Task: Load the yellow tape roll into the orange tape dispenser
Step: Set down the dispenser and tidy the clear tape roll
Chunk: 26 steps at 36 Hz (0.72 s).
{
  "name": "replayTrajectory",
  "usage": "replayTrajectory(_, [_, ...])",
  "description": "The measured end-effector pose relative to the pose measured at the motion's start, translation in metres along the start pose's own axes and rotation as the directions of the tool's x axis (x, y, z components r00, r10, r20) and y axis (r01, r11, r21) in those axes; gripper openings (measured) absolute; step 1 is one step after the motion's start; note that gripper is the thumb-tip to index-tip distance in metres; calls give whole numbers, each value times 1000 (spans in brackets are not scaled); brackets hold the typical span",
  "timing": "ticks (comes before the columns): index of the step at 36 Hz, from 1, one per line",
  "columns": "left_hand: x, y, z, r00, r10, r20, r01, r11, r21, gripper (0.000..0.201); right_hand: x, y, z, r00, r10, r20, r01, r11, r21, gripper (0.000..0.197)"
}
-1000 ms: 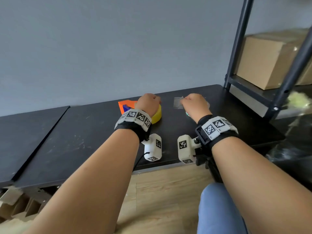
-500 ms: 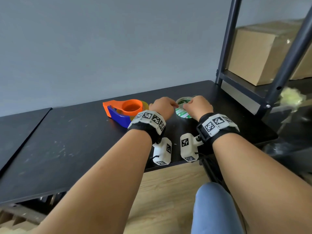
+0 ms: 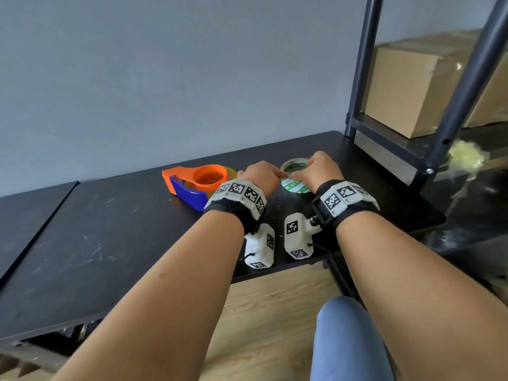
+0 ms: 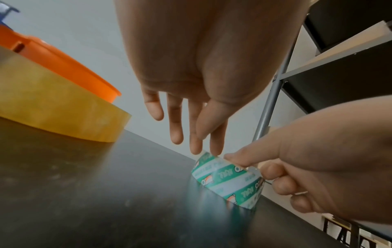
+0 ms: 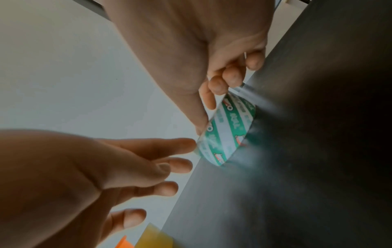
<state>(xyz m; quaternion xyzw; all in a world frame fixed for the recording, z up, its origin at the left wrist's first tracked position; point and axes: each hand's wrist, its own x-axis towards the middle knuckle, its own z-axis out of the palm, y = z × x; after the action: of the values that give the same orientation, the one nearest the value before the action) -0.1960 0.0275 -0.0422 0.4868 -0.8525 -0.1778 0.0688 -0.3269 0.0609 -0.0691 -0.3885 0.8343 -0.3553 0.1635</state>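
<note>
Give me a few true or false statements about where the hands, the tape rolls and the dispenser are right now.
1. Both hands are at the green tape roll. True.
2. The left hand grips the yellow roll. False: it lies untouched beside the dispenser.
3. The right hand pinches at the green roll's edge. True.
4. The dispenser is held up. False: it lies on the table.
5. The green roll sits on the shelf. False: on the table.

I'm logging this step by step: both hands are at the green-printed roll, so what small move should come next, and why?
Probably let go of the green-printed roll and move the left hand back to the yellow tape roll. The right hand pinches the green roll's rim while straight left fingers only touch it. The yellow roll lies beside the orange tape dispenser; whether it is seated is unclear.
</note>
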Motion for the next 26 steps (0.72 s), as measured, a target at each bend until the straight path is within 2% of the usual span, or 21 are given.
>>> replayTrajectory(2, [-1,-3,-2,1000,-13,-15,13,1000,-1,50,-2,-1,4,1000,-13,-10,13,1000,-10,43])
replayTrajectory(5, [-1,-14,-8,997,-54,-57,53,998,-18,49,-8,-3,8,1000,-2,-21,3,1000,16,47])
replayTrajectory(11, [-10,-30,-25,968,-173,-183,210,955,207,43,-14,-9,6,1000,-14,-4,14,1000,1,45])
replayTrajectory(13, [-14,-37,-26,960,-202,-193,245,941,235,43,-15,-11,7,1000,-16,-16,16,1000,-8,45])
replayTrajectory(17, [-20,-42,-28,946,-245,-213,289,933,212,45,-20,-13,11,999,-8,-41,7,999,-42,34])
replayTrajectory(20, [-22,-47,-31,946,-264,-188,302,930,211,43,-24,-18,15,999,-19,-30,18,999,-38,38])
replayTrajectory(22, [-23,-48,-35,957,-255,-138,283,926,251,34,-27,-22,19,999,-29,-21,29,999,-35,40])
replayTrajectory(26, [-30,-47,-41,968,-244,-56,248,900,359,28,-31,-31,28,998,-57,9,57,997,-44,31])
